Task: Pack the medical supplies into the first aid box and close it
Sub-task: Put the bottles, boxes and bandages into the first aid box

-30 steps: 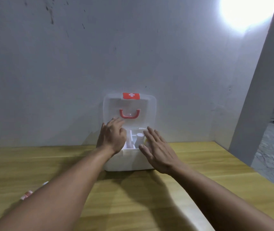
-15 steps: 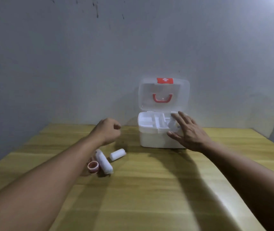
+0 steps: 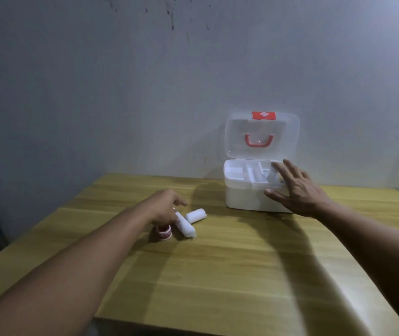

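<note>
The white first aid box stands open against the wall, its clear lid upright with a red handle and a red cross label. Its divided tray holds white items. My right hand rests flat, fingers spread, on the box's front right corner. My left hand hovers over the loose supplies to the left of the box, fingers curled downward and holding nothing. Under it lie a long white bandage roll, a shorter white roll and a small red-and-white tape roll.
The wooden table ends at a front edge near me and a left edge. A grey wall runs right behind the box. Something dark stands off the table at the far left.
My left hand left the box and swung down to the left, over the rolls. My view turned left, so the box now sits right of centre. My right hand stayed at the box.
</note>
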{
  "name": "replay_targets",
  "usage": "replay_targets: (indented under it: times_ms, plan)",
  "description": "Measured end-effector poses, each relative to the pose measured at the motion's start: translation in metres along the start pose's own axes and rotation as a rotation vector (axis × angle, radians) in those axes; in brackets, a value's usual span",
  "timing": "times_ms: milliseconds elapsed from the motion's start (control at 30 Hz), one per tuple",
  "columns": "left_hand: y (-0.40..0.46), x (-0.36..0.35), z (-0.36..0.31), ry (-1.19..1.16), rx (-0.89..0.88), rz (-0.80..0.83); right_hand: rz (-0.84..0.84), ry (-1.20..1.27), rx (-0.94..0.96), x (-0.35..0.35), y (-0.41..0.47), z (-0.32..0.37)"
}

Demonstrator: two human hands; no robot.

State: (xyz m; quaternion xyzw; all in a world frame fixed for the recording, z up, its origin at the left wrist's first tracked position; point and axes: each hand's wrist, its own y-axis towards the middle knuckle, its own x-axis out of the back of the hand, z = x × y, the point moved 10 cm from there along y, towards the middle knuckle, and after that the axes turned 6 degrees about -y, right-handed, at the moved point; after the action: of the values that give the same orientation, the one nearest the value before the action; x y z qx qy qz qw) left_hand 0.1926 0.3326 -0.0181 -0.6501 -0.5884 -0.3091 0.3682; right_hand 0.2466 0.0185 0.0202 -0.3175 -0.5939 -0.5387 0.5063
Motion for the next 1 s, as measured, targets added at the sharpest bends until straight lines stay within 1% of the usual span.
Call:
replay_targets:
  times_ms: [100, 200, 267, 367, 433, 500, 600, 700, 833, 900, 1000]
  plan:
    - [0.001, -0.003, -0.011, 0.0, -0.038, -0.037, -0.003, 0.019, 0.0, 0.0, 0.0, -0.002]
    - [-0.002, -0.017, -0.017, -0.104, 0.0, 0.046, -0.007, 0.024, -0.001, 0.0, 0.0, -0.002]
    - [-0.002, -0.027, -0.023, -0.156, -0.008, 0.109, -0.01, 0.024, 0.0, 0.0, 0.001, -0.002]
    - [0.004, -0.042, -0.028, -0.156, -0.038, 0.165, -0.014, 0.023, 0.006, 0.0, 0.001, -0.002]
    - [0.008, -0.049, -0.035, -0.06, -0.106, 0.178, -0.011, 0.022, 0.007, 0.0, 0.001, -0.002]
    - [0.015, -0.051, -0.041, 0.035, -0.167, 0.137, -0.007, 0.026, 0.004, -0.001, 0.001, -0.003]
    - [0.024, -0.043, -0.05, 0.095, -0.204, 0.034, -0.011, 0.025, -0.001, -0.001, 0.001, -0.003]
    - [0.029, -0.023, -0.067, 0.059, -0.225, -0.065, -0.02, 0.031, -0.001, -0.001, 0.001, -0.003]
    - [0.036, 0.018, -0.104, 0.049, -0.316, -0.203, -0.023, 0.034, 0.0, -0.003, 0.002, -0.004]
    - [0.041, 0.03, -0.122, 0.053, -0.342, -0.231, -0.026, 0.035, -0.002, -0.003, 0.003, -0.005]
    - [0.053, 0.029, -0.145, 0.056, -0.348, -0.204, -0.038, 0.034, 0.004, -0.004, 0.003, -0.005]
